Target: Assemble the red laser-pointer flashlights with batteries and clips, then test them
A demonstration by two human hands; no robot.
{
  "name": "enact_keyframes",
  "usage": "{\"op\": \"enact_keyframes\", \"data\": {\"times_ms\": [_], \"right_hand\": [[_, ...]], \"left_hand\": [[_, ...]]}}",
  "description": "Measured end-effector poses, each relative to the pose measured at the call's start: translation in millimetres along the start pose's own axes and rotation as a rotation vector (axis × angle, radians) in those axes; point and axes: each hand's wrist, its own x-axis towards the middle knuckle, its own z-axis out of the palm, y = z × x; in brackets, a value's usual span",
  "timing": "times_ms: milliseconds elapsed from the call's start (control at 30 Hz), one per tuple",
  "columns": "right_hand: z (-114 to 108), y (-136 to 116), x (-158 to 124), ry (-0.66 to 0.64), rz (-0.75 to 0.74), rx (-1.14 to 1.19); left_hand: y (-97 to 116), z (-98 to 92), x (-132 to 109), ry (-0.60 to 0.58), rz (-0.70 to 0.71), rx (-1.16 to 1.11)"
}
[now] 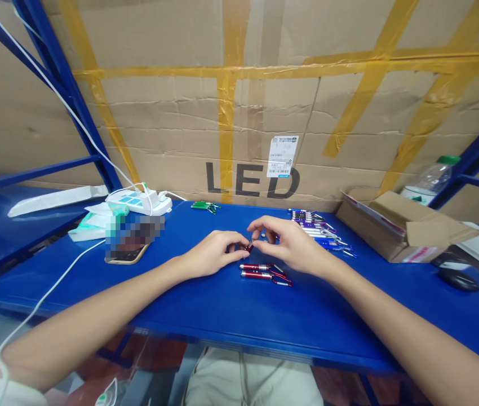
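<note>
Between my two hands is a small dark red keychain flashlight [248, 247], partly hidden by fingers. My left hand [216, 252] pinches it from the left, thumb below and fingers above. At its upper right end, the thumb and a finger of my right hand [288, 242] are closed on it, with the index finger arched above. A tiny silvery piece [264, 235] shows by the right fingers; I cannot tell whether it lies on the table. Just below, two red keychain flashlights [256, 275] with red carabiner clips lie side by side on the blue table [205, 316].
Blue, silver and purple flashlights [322, 232] lie in rows behind my right hand; green ones [203, 206] lie at the back. Left are a phone [127, 255], a power strip [159, 204] and a tissue pack [96, 223]. An open cardboard box [408, 225] and a black mouse [459, 279] stand right.
</note>
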Motion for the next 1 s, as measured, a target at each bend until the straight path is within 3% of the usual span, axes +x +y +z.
{"op": "enact_keyframes", "data": {"times_ms": [1000], "right_hand": [[1.9, 2.5, -0.1, -0.027, 0.003, -0.02]], "left_hand": [[1.3, -0.2, -1.0, 0.005, 0.015, 0.026]]}}
